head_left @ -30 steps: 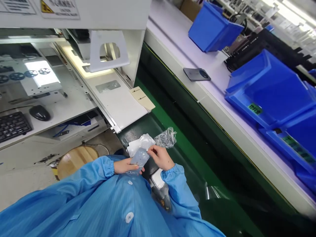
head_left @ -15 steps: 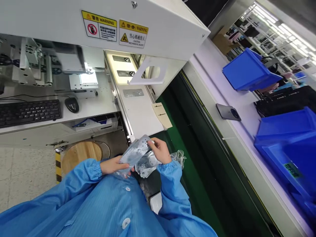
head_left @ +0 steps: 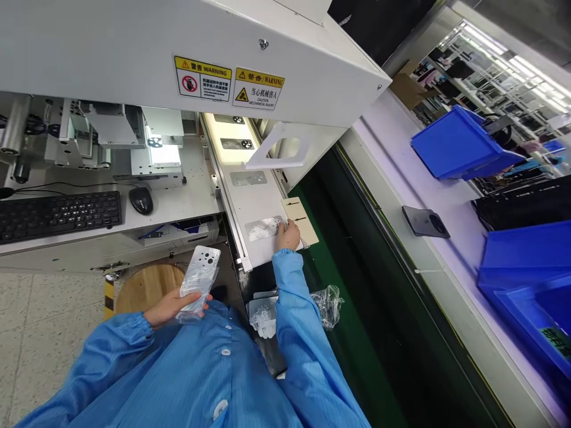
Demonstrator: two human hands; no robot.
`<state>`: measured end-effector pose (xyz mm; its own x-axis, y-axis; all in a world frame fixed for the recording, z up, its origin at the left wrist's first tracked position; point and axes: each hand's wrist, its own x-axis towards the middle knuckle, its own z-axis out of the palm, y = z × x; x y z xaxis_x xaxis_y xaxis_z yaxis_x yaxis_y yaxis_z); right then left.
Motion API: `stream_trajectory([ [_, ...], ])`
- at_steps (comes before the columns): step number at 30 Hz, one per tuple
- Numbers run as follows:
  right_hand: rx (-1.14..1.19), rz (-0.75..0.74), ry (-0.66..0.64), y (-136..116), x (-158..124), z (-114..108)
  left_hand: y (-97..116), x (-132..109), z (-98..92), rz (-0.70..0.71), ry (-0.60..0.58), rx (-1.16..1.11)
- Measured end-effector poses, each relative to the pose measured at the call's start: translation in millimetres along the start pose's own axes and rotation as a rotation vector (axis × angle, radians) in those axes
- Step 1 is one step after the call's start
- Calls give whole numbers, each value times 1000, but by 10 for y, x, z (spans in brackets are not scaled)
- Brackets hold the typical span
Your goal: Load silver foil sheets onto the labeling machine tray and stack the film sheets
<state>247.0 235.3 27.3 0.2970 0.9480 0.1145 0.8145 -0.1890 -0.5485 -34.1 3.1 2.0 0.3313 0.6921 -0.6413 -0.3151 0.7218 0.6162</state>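
change vs 0.5 s ago: right hand [head_left: 289,236] has left the stack of sheets [head_left: 199,274] and reached out to the white track [head_left: 253,203]. a fresh sheet [head_left: 262,229] now lies flat there, near the track's near edge, running crosswise; that end was bare before. so the count on the white stretch goes from 1 to 2: the other sheet [head_left: 247,178] lies farther up, short of the lit section [head_left: 216,135].

grip: right fingertips on the fresh sheet's right end, by the track's right edge; can't tell if pinching or already let go. left hand [head_left: 172,308] grasps the stack, thumb on top, tilted, has shifted left, well apart from the track's near corner.

beige card [head_left: 306,229] sits on the track's right edge, just beside the right hand. loose pile [head_left: 263,314] on the dark surface beyond the track's near edge, partly behind the right sleeve; crumpled wrap [head_left: 329,304] to its right.
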Motion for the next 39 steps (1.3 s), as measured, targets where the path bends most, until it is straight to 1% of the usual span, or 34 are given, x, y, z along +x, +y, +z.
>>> stream_trajectory([
  [3,-125,-180,49,-84,-261,83,-15,36,86,30,20,-23],
  [5,-164,-249,14,-132,-456,184,-2,59,137,22,5,-33],
  [8,-183,-236,-35,-160,-628,336,41,77,181,-21,-30,-20],
  [10,-174,-208,-52,-159,-636,390,62,82,189,-43,-48,0],
  [12,-159,-191,-72,-163,-596,385,62,89,189,-50,-61,25],
  [15,-78,-182,-93,-207,-577,263,34,111,199,-46,-104,65],
  [17,91,-204,-103,-247,-651,119,26,135,232,-34,-141,84],
  [18,212,-218,-138,-259,-715,35,30,150,260,-33,-164,96],
  [19,342,-229,-209,-258,-792,-54,40,168,295,-37,-187,107],
  [21,553,-232,-423,-204,-960,-237,70,209,386,-59,-250,132],
  [22,615,-222,-521,-144,-1038,-331,87,231,439,-73,-286,144],
  [23,653,-199,-579,-61,-1105,-431,102,252,494,-92,-331,166],
  [24,681,-159,-577,42,-1158,-536,113,271,549,-116,-384,194],
  [25,704,-101,-513,159,-1200,-646,121,287,602,-141,-436,221],
  [27,726,41,-292,399,-1261,-867,128,309,692,-181,-525,284],
  [28,717,96,-204,502,-1296,-964,127,316,728,-191,-549,308],
  [29,697,125,-174,582,-1343,-1043,124,322,759,-195,-572,341],
  [30,674,124,-211,635,-1406,-1099,118,329,787,-199,-579,355],
  [33,618,57,-536,684,-1666,-1130,81,364,861,-221,-602,365],
  [34,608,55,-589,697,-1744,-1112,61,379,882,-228,-606,360],
  [35,604,76,-570,730,-1800,-1093,36,393,897,-232,-613,363],
  [36,606,118,-482,792,-1829,-1081,8,407,904,-234,-618,369],
  [37,616,175,-344,885,-1830,-1080,-21,419,900,-235,-620,375],
  [39,623,290,-59,1150,-1774,-1106,-77,436,860,-231,-605,375],
])
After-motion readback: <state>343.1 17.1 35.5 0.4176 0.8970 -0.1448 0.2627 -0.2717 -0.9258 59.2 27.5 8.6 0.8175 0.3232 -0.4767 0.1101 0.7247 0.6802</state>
